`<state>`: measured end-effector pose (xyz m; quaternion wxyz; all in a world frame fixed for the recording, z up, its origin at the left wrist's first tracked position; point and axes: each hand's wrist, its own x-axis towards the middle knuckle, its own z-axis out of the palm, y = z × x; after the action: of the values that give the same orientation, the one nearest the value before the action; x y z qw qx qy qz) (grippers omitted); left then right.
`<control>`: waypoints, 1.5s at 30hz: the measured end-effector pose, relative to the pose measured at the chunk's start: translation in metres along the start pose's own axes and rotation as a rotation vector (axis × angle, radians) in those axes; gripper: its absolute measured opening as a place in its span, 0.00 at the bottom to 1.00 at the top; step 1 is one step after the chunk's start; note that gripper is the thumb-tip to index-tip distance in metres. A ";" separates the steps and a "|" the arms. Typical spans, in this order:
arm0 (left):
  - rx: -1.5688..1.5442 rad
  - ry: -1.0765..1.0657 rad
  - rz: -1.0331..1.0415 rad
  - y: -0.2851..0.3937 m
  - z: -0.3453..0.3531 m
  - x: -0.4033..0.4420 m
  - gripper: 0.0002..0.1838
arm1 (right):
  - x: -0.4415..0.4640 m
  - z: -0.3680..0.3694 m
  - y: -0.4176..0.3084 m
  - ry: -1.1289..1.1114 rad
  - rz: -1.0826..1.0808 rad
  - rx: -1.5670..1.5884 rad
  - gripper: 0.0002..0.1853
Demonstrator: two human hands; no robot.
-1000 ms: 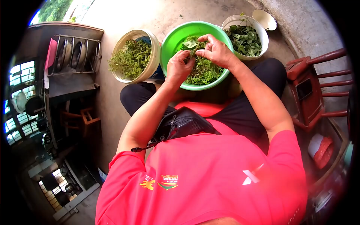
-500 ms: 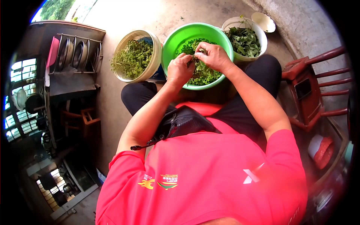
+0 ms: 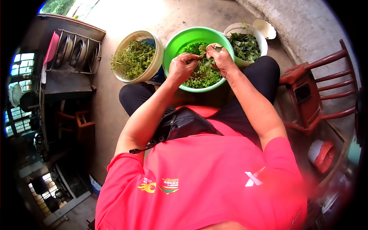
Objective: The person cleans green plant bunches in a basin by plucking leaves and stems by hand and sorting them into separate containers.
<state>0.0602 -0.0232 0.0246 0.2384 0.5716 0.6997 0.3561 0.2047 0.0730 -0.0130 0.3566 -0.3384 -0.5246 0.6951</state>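
Observation:
Over the green basin [image 3: 174, 50], my left hand [image 3: 184, 67] pinches the end of a thin stem [image 3: 201, 56]. My right hand [image 3: 221, 59] is closed around green leaves [image 3: 218, 49] at the basin's right side, its fingertips near the same stem. Small leafy greens [image 3: 203, 76] lie in the basin below both hands. A cream bucket [image 3: 157, 59] of yellow-green sprigs [image 3: 135, 59] stands to the left. To the right, a white bucket [image 3: 261, 40] holds broad dark green leaves [image 3: 244, 46].
A pale bowl [image 3: 264, 29] lies beyond the white bucket. At the right stands a red-brown chair [image 3: 306, 100] with a dark phone-like object [image 3: 302, 93] on its seat. A rack of pans [image 3: 73, 53] is at the left. My knees flank the basin.
My hands have moved slightly apart, and leaves now show in my right hand. The view has shifted a little, with the chair and white bucket appearing further left.

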 end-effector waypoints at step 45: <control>-1.175 0.413 -0.526 -0.063 -0.068 -0.007 0.11 | 0.050 -0.100 0.050 0.700 0.144 -0.214 0.29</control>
<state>-0.0285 -0.0510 0.0191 0.4498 0.0779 0.5369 0.7094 0.2563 0.1542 -0.0888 0.4274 -0.6270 -0.4155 0.5015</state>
